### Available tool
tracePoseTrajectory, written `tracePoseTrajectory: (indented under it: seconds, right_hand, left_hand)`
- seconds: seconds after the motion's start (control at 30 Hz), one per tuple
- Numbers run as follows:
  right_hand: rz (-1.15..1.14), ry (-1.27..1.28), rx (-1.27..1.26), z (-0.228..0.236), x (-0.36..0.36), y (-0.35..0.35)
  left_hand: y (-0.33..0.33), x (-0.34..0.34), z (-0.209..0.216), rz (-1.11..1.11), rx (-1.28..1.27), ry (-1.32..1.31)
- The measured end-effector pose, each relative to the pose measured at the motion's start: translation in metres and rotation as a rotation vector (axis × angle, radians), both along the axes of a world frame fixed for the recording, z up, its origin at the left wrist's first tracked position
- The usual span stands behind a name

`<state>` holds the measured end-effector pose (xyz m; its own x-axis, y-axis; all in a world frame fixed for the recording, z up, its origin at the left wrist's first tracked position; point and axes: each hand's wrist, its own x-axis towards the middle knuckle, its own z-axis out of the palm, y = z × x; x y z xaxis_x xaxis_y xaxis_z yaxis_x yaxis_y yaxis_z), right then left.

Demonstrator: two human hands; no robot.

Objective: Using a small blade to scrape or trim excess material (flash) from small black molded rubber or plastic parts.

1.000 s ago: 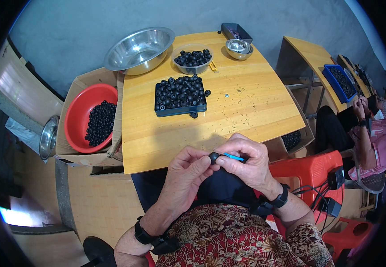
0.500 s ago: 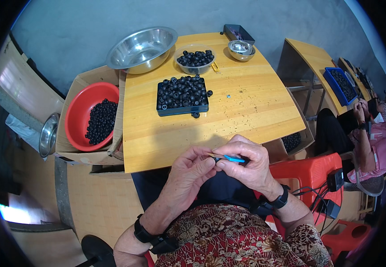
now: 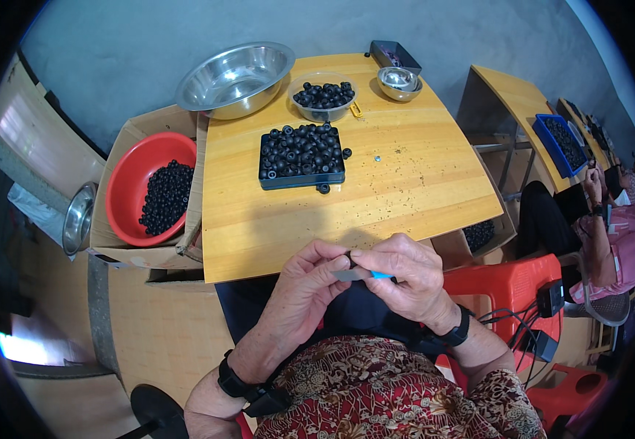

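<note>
Close together over my lap, at the table's front edge, both hands are closed. My left hand [image 3: 304, 285] pinches a small black round part [image 3: 351, 257], mostly hidden by the fingertips. In my right hand [image 3: 411, 272] is a small knife [image 3: 350, 275] with a flat grey blade and a blue handle; the blade lies near the left thumb, just below the part. Beyond the hands stands a dark tray [image 3: 303, 180] heaped with black round parts like those loose beside it. Behind it is a clear plastic bowl [image 3: 322, 115] of similar parts.
On the wooden table [image 3: 405, 183] lie dark crumbs, a big steel basin [image 3: 233, 110], small metal bowls [image 3: 399, 94] and a dark box [image 3: 405, 51]. A red basin [image 3: 124, 212] of black parts sits in a carton at left. At right are a red stool [image 3: 511, 282] and another person.
My right hand has turned the knife, so its flat blade now faces up and sits lower. The black part shows higher between the fingertips.
</note>
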<state>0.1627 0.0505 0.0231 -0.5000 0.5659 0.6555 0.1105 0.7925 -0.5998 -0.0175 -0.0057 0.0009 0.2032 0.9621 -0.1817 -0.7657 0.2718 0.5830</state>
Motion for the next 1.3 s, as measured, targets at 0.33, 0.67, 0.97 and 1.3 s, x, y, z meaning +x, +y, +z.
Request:
tracePoseTrajectory:
  seconds: [0.33,0.67,0.97,1.3]
  right_hand:
    - [-0.024,-0.055,0.196,0.0008,-0.0001,0.0009]
    - [-0.166,-0.056,0.162,0.0013,0.0021,0.002]
    - [-0.135,-0.03,0.272,-0.0004,-0.001,0.0041]
    - [-0.125,-0.054,0.245,0.0016,0.003,0.0066]
  left_hand:
    - [0.0007,0.0013,0.0045,0.027,0.046,-0.043]
    - [-0.0006,0.0005,0.0038,0.067,0.023,-0.024]
    - [0.0001,-0.0006,0.0015,0.033,0.041,-0.056]
    - [-0.0021,-0.0003,0.0005,0.011,0.069,-0.006]
